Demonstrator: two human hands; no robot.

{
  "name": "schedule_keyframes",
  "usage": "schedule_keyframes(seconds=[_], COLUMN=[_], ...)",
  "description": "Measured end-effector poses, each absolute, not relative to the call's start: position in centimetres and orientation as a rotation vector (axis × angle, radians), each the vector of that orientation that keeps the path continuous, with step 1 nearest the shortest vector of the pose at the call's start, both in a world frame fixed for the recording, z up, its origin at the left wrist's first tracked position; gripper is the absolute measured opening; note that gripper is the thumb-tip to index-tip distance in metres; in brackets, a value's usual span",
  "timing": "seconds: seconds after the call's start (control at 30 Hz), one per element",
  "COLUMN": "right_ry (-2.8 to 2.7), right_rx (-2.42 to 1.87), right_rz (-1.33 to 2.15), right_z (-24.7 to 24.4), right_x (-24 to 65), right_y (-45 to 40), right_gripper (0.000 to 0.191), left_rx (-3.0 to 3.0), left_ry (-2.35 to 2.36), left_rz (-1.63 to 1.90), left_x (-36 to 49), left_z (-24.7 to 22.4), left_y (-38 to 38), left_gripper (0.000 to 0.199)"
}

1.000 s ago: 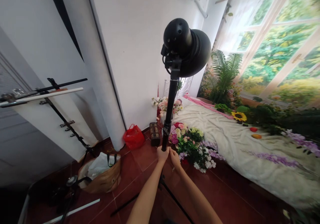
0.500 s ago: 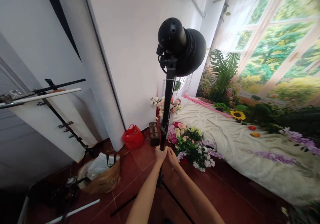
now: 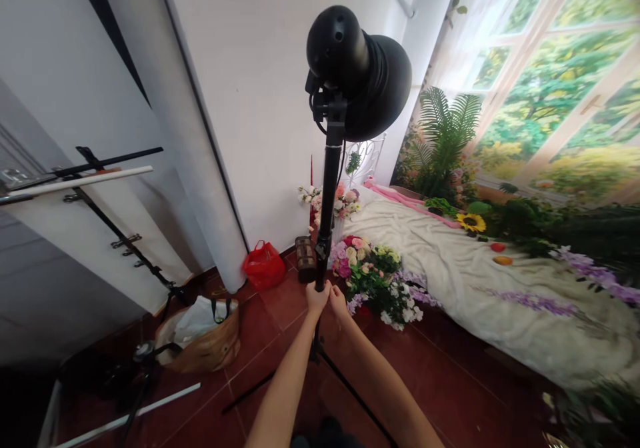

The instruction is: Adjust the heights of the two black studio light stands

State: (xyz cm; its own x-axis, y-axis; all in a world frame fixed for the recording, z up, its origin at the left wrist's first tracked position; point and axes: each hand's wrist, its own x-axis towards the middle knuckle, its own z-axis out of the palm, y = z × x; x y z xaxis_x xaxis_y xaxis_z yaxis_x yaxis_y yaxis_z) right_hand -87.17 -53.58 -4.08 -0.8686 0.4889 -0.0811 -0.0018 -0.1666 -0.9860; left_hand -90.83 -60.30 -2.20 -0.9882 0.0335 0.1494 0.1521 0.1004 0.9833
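Note:
A black lamp head [image 3: 363,75] tops an upright black stand [image 3: 329,195], whose tripod legs spread over the red tile floor. My left hand [image 3: 318,297] is wrapped round the pole below its middle joint. Right beside it, my right hand [image 3: 338,300] has its fingers pressed together at the pole's right side; whether they grip the pole or a small part on it is too small to tell. Artificial flowers [image 3: 370,268] stand just right of the pole.
A red bag [image 3: 264,266], a brown chest [image 3: 305,259] and a woven basket [image 3: 215,341] sit on the floor. Left, a metal stand [image 3: 125,235] carries bars. A bed with a cream cover [image 3: 450,281] lies at right, before a window backdrop [image 3: 560,101].
The lamp head appears slightly higher and larger, and the stand and hands a little further left, as the view has shifted. Both hands keep their places at the pole.

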Motion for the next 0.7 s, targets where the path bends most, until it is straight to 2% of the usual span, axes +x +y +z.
schedule_keyframes(seconds=[0.13, 0.23, 0.37, 0.53, 0.7], right_ry=[-1.684, -1.546, -1.412, -1.261, -0.954], right_rx=[-0.715, -0.845, -1.187, -1.628, -1.696], right_rz=[2.249, 2.364, 2.509, 2.485, 2.358], right_z=[-2.2, -3.0, -9.1, -18.4, -21.0], right_x=[-86.8, -84.4, -76.7, -64.3, -56.0], right_y=[-54.0, -54.1, -54.5, -56.5, -59.8], right_gripper=[0.043, 0.038, 0.029, 0.022, 0.027], left_rx=[-0.2, -0.207, -0.272, -0.339, -0.365], left_ry=[-2.276, -2.279, -2.308, -2.343, -2.481], left_rz=[-2.069, -2.112, -2.143, -2.088, -1.962], left_x=[-91.0, -90.9, -91.0, -91.5, -91.9], left_z=[-2.1, -1.9, -1.5, -0.9, 0.1], left_y=[-60.4, -60.7, -61.1, -61.0, -61.0], left_gripper=[0.022, 0.023, 0.024, 0.033, 0.041])
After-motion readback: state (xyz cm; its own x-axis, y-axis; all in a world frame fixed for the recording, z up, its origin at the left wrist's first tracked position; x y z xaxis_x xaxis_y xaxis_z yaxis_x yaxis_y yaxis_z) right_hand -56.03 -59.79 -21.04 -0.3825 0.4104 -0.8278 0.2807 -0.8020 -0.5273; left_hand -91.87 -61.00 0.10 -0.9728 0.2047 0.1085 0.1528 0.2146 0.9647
